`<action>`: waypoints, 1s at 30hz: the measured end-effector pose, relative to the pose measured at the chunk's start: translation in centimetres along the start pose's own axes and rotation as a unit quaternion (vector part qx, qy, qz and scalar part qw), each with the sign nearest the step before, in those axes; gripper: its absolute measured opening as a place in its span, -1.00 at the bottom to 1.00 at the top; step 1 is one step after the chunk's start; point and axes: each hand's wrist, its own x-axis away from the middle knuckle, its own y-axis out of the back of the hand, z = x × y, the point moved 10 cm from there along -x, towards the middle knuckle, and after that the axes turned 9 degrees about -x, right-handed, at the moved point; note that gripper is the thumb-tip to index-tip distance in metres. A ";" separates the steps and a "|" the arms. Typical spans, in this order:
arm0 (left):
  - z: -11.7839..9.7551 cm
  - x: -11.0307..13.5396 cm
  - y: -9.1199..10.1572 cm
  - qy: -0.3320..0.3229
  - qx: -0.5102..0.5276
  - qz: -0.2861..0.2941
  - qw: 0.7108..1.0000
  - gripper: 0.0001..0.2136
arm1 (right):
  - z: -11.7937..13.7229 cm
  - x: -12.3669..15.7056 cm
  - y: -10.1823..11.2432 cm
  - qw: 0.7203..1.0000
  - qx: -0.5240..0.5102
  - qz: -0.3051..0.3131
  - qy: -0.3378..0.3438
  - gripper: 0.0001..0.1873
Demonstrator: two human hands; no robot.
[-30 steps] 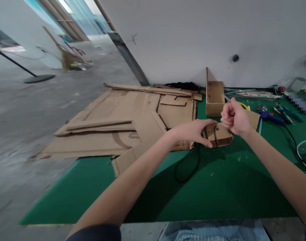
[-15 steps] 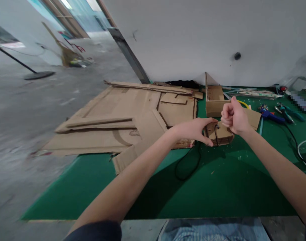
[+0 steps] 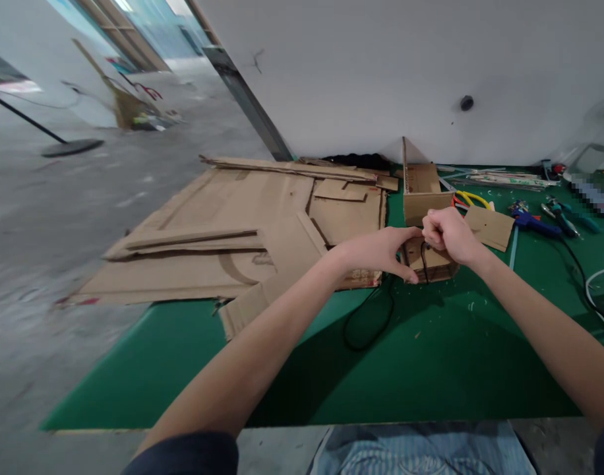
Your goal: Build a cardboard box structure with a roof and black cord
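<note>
Head view: a pale wall point(image 3: 361, 79) fills the upper background, with grey floor point(image 3: 173, 158) stretching away on the left. Below the wall runs a green bench point(image 3: 430, 382), spread across the foreground. Flat cardboard sheets point(image 3: 237, 204) lie overlapping on its left half, their outer edge sticking out past the bench's left side. Farther off, a broom point(image 3: 126, 109) leans near another wall.

Behind the hands, close to the wall, stands an open cardboard box point(image 3: 418, 210) with one tall side panel. The person's left hand point(image 3: 378, 252) has its thumb and fingers spread around the left end of a small cardboard block point(image 3: 439, 260), and its grip holds that block on the bench, just in front of the open box. The right hand point(image 3: 453, 234) is above the block's far right part, its grip curled closed like a fist; whether anything is inside cannot be told.

Just beside the right hand lies a cardboard square point(image 3: 492, 227). Right of it are a blue glue gun point(image 3: 537, 225) and green-handled pliers point(image 3: 560, 218). Yellow-handled scissors point(image 3: 475, 198) lie partly hidden beyond the square. Thinnest of all, a black cord point(image 3: 424, 262) crosses the block's top.
</note>
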 end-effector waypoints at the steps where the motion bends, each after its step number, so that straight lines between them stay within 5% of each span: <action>1: 0.0 0.0 0.0 0.001 -0.003 0.000 1.000 -0.24 | -0.1 0.0 0.0 1.000 0.010 0.000 0.000 -0.51; 7: 0.0 0.0 0.0 -0.004 0.000 0.001 1.000 -0.21 | -0.4 0.1 0.5 0.998 -0.052 -0.024 -0.008 -0.52; 12: 0.0 0.1 0.0 0.012 -0.014 0.011 1.000 -0.15 | -0.5 0.5 2.0 0.972 -0.198 -0.126 -0.015 -0.50; 19: 0.0 0.1 0.1 0.012 -0.018 0.015 1.000 -0.13 | 0.9 1.3 3.2 0.960 -0.197 -0.194 0.037 -0.41; 24: 0.1 0.2 0.2 0.024 -0.024 0.018 0.999 -0.13 | 5.7 1.5 3.2 0.963 -0.170 -0.174 0.119 -0.37; 30: -0.1 0.2 0.2 0.016 -0.011 0.008 1.000 -0.14 | 2.9 1.5 2.9 0.970 -0.167 -0.165 0.061 -0.38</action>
